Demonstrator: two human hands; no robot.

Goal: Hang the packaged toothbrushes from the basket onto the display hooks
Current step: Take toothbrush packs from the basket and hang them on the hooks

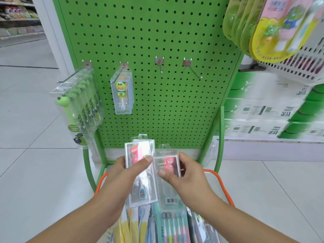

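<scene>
Nearest: orange-rimmed basket (226, 190) holding flat toothbrush packs (172, 225), low centre of view. Above it, left hand (122, 171) grips a small stack of clear-boxed pink toothbrushes (140, 172), thumb across the front; right hand (187, 174) pinches one like box (167, 172) just beside that stack. Beyond: green pegboard (175, 102) with four hooks, the far-left hook (73, 74) carrying green toothbrush packs (82, 109), the next a frog-figure pack (122, 95), the two right hooks (175, 67) bare.
</scene>
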